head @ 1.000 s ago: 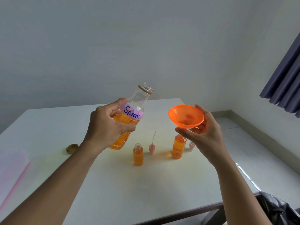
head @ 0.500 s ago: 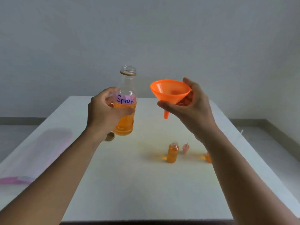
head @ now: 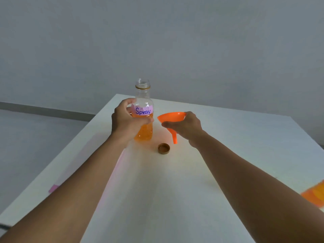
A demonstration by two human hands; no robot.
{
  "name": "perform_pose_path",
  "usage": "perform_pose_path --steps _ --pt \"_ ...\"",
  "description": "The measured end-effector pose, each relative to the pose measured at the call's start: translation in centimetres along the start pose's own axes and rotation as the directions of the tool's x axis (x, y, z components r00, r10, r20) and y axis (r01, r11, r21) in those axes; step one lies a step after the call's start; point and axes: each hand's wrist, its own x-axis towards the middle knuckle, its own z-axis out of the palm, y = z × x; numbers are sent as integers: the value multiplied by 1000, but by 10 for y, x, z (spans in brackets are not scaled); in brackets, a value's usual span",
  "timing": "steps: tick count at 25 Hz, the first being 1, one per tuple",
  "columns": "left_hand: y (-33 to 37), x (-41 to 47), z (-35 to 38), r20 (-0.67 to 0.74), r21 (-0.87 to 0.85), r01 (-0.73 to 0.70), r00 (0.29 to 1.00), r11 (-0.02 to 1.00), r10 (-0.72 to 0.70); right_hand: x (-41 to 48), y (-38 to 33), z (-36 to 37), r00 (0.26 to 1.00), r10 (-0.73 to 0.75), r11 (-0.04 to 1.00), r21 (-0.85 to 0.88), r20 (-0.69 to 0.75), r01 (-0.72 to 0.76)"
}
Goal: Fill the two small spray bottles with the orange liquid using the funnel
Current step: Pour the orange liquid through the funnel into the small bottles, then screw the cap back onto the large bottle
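Observation:
My left hand (head: 127,120) grips the clear bottle (head: 143,109) marked "Spray" on a purple label. The bottle stands upright and uncapped at the far part of the white table (head: 245,141), about half full of orange liquid. Just to its right, my right hand (head: 185,128) holds the orange funnel (head: 171,122) by its cone, spout pointing down and hovering above the tabletop. The bottle's brown cap (head: 164,148) lies open side up between the two hands. An orange blur (head: 314,194) at the right edge may be one small spray bottle; the other is out of view.
A pink sheet (head: 73,169) lies along the table's left side, partly under my left forearm. The table's left edge (head: 52,172) drops to a grey floor, and a plain grey wall stands behind.
The view swung left, so the small bottles slid off to the right. Both hands moved down and away; the big bottle now sits at the table surface and the funnel is lower beside it.

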Motion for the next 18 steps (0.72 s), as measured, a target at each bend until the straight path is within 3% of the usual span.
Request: perform_pose_path --steps 11,15,18 --pt "-20 15 5 25 30 -23 999 999 22 17 6 36 999 33 986 -161 -40 -39" --pt "-21 12 1 58 46 -43 997 998 40 11 7 34 999 38 988 -146 -28 -42" --pt "-23 13 -8 136 74 -71 989 995 61 -6 14 23 992 -59 987 -154 -108 42"
